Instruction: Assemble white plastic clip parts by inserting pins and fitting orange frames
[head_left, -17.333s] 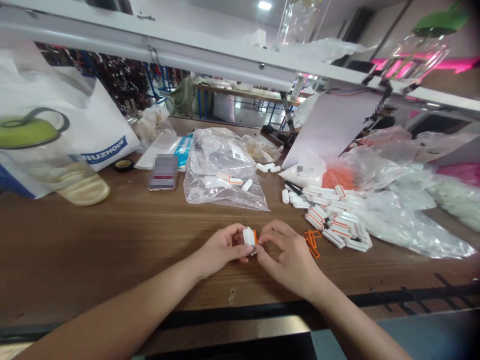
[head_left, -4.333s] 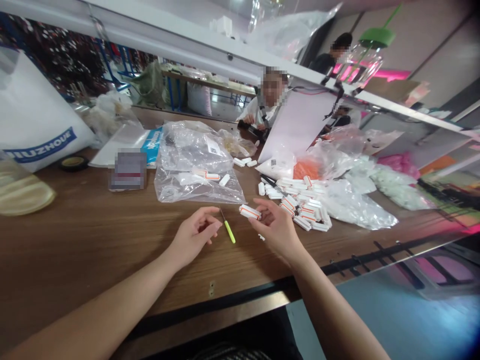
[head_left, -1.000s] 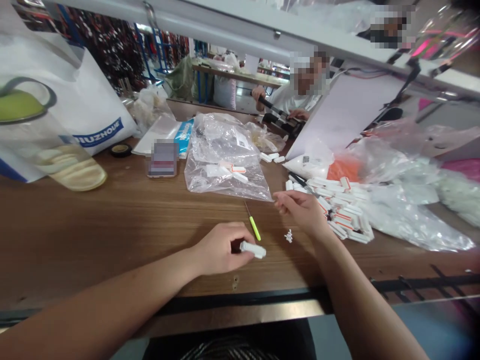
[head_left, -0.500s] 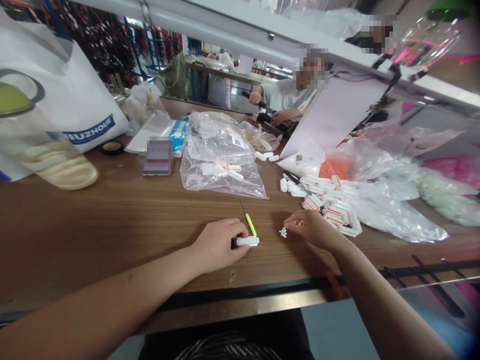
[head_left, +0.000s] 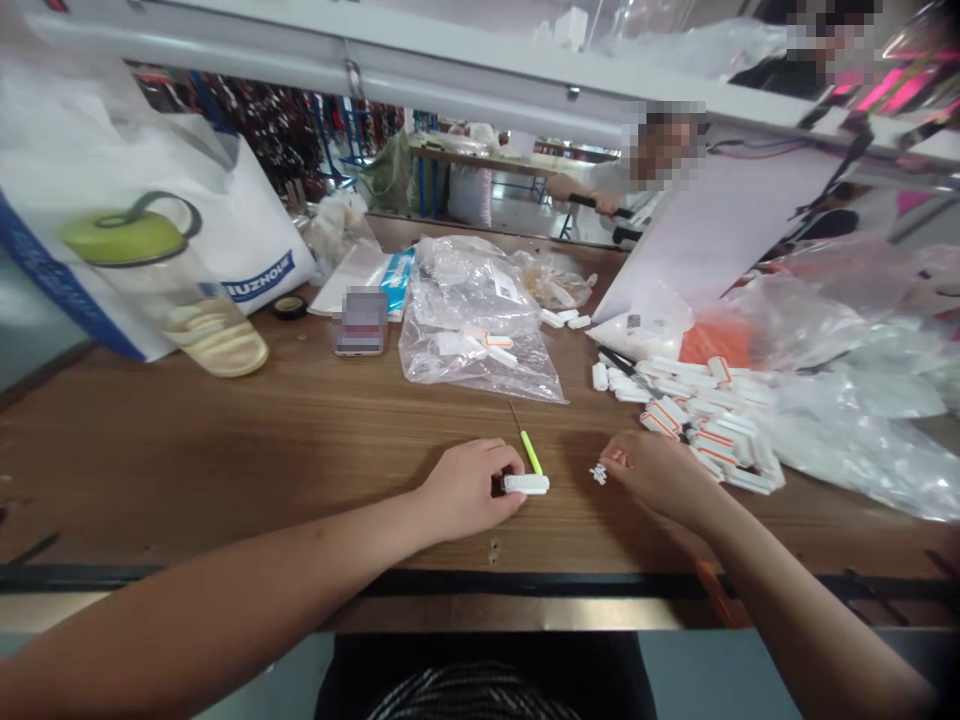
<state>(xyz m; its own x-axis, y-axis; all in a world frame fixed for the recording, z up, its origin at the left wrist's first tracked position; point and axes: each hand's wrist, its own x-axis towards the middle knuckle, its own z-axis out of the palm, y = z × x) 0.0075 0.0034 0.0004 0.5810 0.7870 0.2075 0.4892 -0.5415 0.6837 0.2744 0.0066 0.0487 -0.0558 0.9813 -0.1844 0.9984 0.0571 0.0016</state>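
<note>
My left hand rests on the wooden table, its fingers closed round a small white plastic block lying flat. A thin tool with a yellow-green handle lies just behind the block. My right hand is curled on the table to the right, fingertips pinched together beside a tiny white part; a bit of orange shows at its fingertips. A heap of white blocks with orange clips lies right behind that hand.
A clear plastic bag with a few parts lies mid-table, a phone to its left, then a jar with a green lid and a white shopping bag. More plastic bags crowd the right. A person sits opposite.
My right hand came back from the heap and settled on the table near the tiny white part. My left hand keeps the white block on the table. The view has shifted slightly.
</note>
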